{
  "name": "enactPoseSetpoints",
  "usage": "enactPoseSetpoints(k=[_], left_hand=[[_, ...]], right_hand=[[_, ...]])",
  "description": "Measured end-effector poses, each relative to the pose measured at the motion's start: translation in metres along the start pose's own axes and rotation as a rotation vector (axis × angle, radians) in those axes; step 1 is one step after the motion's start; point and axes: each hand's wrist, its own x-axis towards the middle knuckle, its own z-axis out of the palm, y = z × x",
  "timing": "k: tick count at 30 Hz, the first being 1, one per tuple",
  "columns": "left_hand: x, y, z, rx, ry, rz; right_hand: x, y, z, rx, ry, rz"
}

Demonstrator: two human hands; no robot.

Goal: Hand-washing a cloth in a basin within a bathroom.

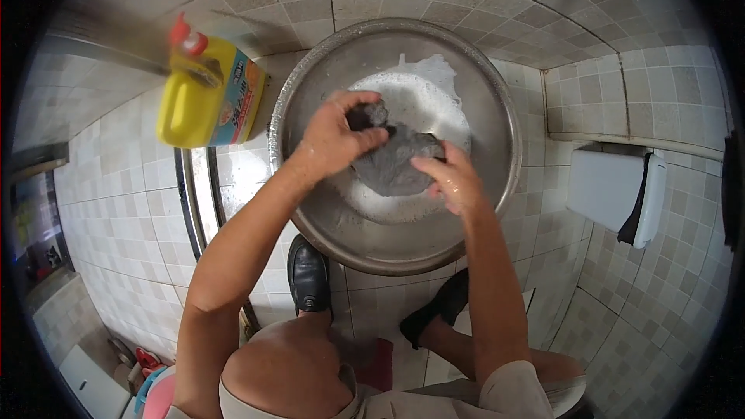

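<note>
A wet, dark grey cloth (394,164) is bunched between my two hands above a wide round metal basin (396,242). My left hand (332,136) pinches the cloth's upper left part, thumb and fingers curled around a darker fold. On the other side, my right hand (455,180) grips the right edge with the thumb on top; some of its fingers are hidden beneath. White suds (442,112) and soapy water lie in the basin under the cloth. What kind of piece the cloth is, I cannot tell.
A yellow jug with a red pump top (203,97) stands left of the basin by the tiled wall. My black shoes (309,273) are close to the basin's near side. At right is a white box-like holder (609,182). Pink and blue items (159,388) sit at lower left.
</note>
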Motion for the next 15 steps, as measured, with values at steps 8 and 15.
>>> enactPoseSetpoints(k=[8,15], left_hand=[[0.003,-0.017,-0.015,0.243,0.244,-0.075],[-0.036,-0.009,0.025,-0.709,0.142,-0.938]], right_hand=[[0.041,0.045,-0.031,-0.855,0.581,-0.185],[0.076,0.043,0.066,-1.143,0.538,-0.162]])
